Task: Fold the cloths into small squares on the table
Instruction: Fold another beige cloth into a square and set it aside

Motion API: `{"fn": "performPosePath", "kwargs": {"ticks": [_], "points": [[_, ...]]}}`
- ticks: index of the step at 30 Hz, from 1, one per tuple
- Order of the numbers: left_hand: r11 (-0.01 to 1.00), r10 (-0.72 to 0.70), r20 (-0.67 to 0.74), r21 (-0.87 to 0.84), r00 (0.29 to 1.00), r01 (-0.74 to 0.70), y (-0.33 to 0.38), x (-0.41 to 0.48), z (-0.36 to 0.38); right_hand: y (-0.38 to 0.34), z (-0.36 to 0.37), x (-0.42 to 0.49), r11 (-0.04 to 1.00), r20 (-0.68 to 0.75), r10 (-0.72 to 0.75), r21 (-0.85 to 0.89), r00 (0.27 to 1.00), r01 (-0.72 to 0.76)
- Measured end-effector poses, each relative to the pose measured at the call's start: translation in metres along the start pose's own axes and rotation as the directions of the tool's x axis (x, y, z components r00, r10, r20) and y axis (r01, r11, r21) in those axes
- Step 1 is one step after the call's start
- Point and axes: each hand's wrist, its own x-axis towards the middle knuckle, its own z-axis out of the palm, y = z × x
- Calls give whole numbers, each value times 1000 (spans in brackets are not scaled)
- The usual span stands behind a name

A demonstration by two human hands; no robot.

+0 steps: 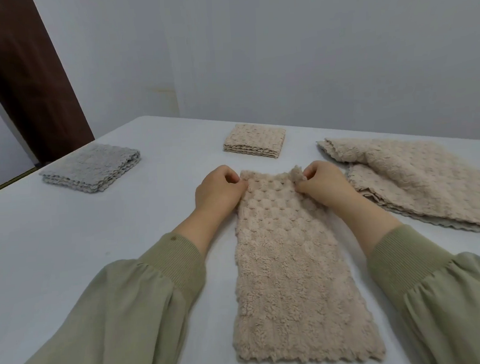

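Note:
A beige fluffy cloth [289, 277] lies in front of me on the white table [69, 262] as a long narrow strip running away from me. My left hand [217, 191] pinches its far left corner. My right hand [326, 183] pinches its far right corner, which is lifted slightly off the table. A small folded beige square [254, 141] sits just beyond the strip.
A stack of folded grey cloths [92, 168] rests at the far left of the table. A pile of unfolded beige cloths [418, 179] lies at the right. A grey wall stands behind the table, and a dark brown door frame [24, 77] is at the upper left.

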Motion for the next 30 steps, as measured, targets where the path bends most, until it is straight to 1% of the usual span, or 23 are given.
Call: {"fn": "performPosePath", "kwargs": {"ticks": [1, 3, 4, 5, 6, 9, 11, 12, 13, 15, 17, 18, 19, 20, 21, 22, 23, 24, 25, 26, 27, 29, 30], "points": [[994, -8, -5, -108, 1000, 7, -1, 0, -2, -2, -3, -1, 992, 7, 22, 125, 1000, -23], [963, -21, 31, -269, 999, 29, -1, -2, -6, -3, -7, 2, 917, 95, 103, 376, 990, -131], [948, -18, 61, -315, 998, 36, 2, -3, -8, -2, -10, 4, 882, 144, 126, 438, 982, -177], [938, -16, 90, -345, 996, 46, 4, -4, -11, 0, -13, 7, 874, 177, 147, 438, 973, -212], [934, -22, 124, -352, 992, 65, 6, -3, -15, 4, -17, 11, 897, 203, 158, 380, 966, -226], [955, -74, 307, -253, 949, 157, 10, 3, -26, 4, -28, 11, 977, 283, 138, 117, 949, -177], [961, -96, 355, -211, 930, 179, 13, 2, -29, 1, -34, 9, 985, 311, 134, 61, 941, -161], [965, -92, 329, -203, 940, 166, 13, 1, -28, 0, -36, 9, 987, 326, 129, 51, 937, -154], [970, -86, 271, -196, 959, 142, 12, 0, -26, -2, -38, 7, 988, 339, 129, 42, 932, -152], [986, -40, 113, -155, 993, 57, 11, -3, -22, -6, -40, 3, 989, 326, 111, 54, 939, -136], [984, 7, -6, -180, 1000, -8, 10, -3, -18, -10, -39, -1, 986, 310, 90, 106, 947, -128], [975, 14, -50, -223, 999, -25, 10, -4, -17, -13, -34, -3, 978, 283, 66, 170, 957, -118], [967, 29, -119, -247, 992, -58, 11, -5, -16, -15, -28, -4, 959, 221, 20, 271, 975, -82], [964, 71, -213, -235, 974, -121, 11, -6, -16, -19, -19, -6, 916, 112, -43, 401, 993, -6], [961, 127, -304, -197, 944, -192, 11, -8, -17, -21, -11, -7, 865, -45, -106, 488, 993, 115], [953, 181, -364, -165, 914, -255, 12, -10, -18, -21, -4, -7, 828, -183, -160, 510, 970, 233], [942, 224, -387, -150, 895, -300, 13, -12, -19, -19, 3, -8, 815, -257, -209, 488, 943, 313], [934, 239, -384, -161, 892, -319, 13, -15, -19, -15, 9, -11, 819, -277, -245, 453, 929, 351], [928, 229, -366, -197, 902, -316, 13, -18, -19, -11, 12, -14, 840, -263, -245, 423, 933, 340], [924, 191, -340, -254, 921, -286, 13, -21, -19, -5, 14, -16, 854, -232, -205, 432, 951, 290], [915, 133, -308, -328, 942, -237, 14, -25, -19, -2, 13, -18, 849, -189, -148, 479, 971, 222], [876, -2, -233, -469, 973, -110, 17, -30, -20, 0, 11, -22, 775, -72, -24, 629, 997, 64], [857, -58, -208, -512, 976, -58, 17, -31, -21, -1, 10, -25, 737, -46, -1, 675, 999, 31]]}}
